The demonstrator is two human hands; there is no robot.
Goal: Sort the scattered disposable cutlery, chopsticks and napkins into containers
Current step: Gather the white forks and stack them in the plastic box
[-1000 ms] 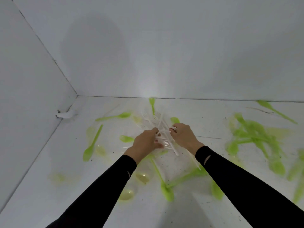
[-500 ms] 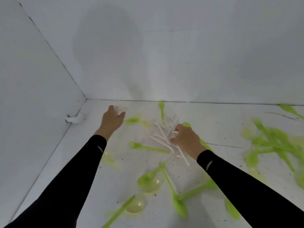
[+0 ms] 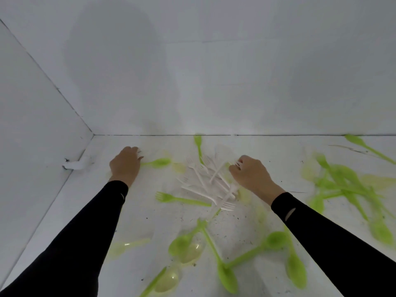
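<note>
Fingers (image 3: 235, 167) amid forks (image 3: 200, 182) — green spoons (image 3: 183, 243) around

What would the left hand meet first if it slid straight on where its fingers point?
Probably the back wall: the left hand points toward it, with only white surface showing between. The green spoon lies just right of that line, though depth is unclear.

Fork pile (image 3: 205, 181) centre, between hands; spoon heap (image 3: 342, 185) far right

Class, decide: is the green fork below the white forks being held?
No, the green fork lies flat, touching neither left hand nor right hand.
</note>
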